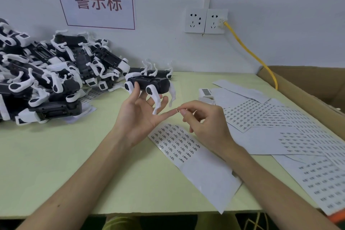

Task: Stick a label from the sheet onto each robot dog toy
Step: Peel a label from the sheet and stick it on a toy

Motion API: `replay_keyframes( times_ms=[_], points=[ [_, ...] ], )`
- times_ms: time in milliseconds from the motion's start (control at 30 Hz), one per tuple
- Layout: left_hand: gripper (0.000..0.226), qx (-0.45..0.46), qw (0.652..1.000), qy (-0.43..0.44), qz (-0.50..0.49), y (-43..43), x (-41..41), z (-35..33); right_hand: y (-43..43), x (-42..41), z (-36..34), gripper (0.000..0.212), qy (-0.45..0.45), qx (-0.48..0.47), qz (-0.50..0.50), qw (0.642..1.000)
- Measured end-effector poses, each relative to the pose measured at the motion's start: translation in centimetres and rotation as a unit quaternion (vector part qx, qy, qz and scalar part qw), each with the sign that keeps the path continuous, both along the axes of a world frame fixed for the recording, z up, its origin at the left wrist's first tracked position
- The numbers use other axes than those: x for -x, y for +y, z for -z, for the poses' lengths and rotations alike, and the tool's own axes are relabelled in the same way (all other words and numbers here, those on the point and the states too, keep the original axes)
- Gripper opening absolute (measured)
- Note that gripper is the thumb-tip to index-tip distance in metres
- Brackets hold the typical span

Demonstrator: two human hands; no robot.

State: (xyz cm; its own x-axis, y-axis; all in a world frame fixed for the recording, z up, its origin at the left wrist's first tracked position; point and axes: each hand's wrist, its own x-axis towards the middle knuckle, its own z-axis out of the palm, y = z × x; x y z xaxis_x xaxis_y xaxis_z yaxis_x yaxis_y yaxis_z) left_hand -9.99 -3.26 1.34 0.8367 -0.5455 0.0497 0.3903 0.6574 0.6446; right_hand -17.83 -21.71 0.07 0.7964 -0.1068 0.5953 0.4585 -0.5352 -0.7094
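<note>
While the left hand cradles a robot dog toy above the counter, the right hand pinches a tiny label beside the left little fingertip. Pressing it flat on the dog's body, without creasing, looks the key.

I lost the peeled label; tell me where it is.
Head view, centre: the label is pinched by the right hand, touching the left hand's little fingertip, below the held toy.

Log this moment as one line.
left hand: holds robot dog toy | right hand: pinches label | label sheet: on table | unapplied
</note>
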Motion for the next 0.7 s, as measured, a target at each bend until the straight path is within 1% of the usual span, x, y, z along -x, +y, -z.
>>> replay_keyframes(
  times_ms=[167,200,267,300,367,433,467,533,633,700],
  points=[
    [0.044,0.026,1.000,0.006,-0.013,0.1,-0.2,0.0,0.0,0.2,0.0,0.020,0.018,-0.019,-0.015,1.000],
    [0.044,0.028,0.999,0.003,-0.015,0.2,-0.2,0.0,0.1,0.2,-0.1,0.020,0.025,-0.044,-0.017,0.999],
    [0.043,0.021,0.999,-0.008,-0.023,0.2,-0.2,0.0,0.2,0.0,-0.3,0.015,0.062,-0.130,-0.020,0.989],
    [0.044,0.014,0.999,-0.015,-0.027,0.1,-0.1,0.0,0.1,-0.1,-0.5,0.012,0.100,-0.180,-0.025,0.978],
    [0.044,-0.003,0.999,-0.032,-0.032,0.0,0.0,-0.1,-0.2,-0.2,-0.8,0.018,0.207,-0.260,-0.057,0.941],
    [0.041,-0.024,0.998,-0.055,-0.035,-0.1,0.2,-0.2,-0.4,-0.2,-1.0,0.024,0.293,-0.289,-0.108,0.905],
    [0.040,-0.037,0.996,-0.067,-0.034,-0.1,0.4,-0.3,-0.4,-0.3,-1.0,0.025,0.310,-0.297,-0.129,0.894],
    [0.042,-0.063,0.993,-0.093,-0.033,-0.2,0.7,-0.4,-0.4,-0.4,-0.8,0.022,0.312,-0.314,-0.150,0.884],
    [0.053,-0.094,0.988,-0.117,-0.038,-0.5,0.9,-0.4,-0.3,-0.6,-0.6,0.015,0.300,-0.317,-0.137,0.889],
    [0.056,-0.100,0.986,-0.127,-0.035,-0.6,0.8,-0.4,-0.3,-0.7,-0.4,0.011,0.290,-0.321,-0.127,0.893]
  ],
)
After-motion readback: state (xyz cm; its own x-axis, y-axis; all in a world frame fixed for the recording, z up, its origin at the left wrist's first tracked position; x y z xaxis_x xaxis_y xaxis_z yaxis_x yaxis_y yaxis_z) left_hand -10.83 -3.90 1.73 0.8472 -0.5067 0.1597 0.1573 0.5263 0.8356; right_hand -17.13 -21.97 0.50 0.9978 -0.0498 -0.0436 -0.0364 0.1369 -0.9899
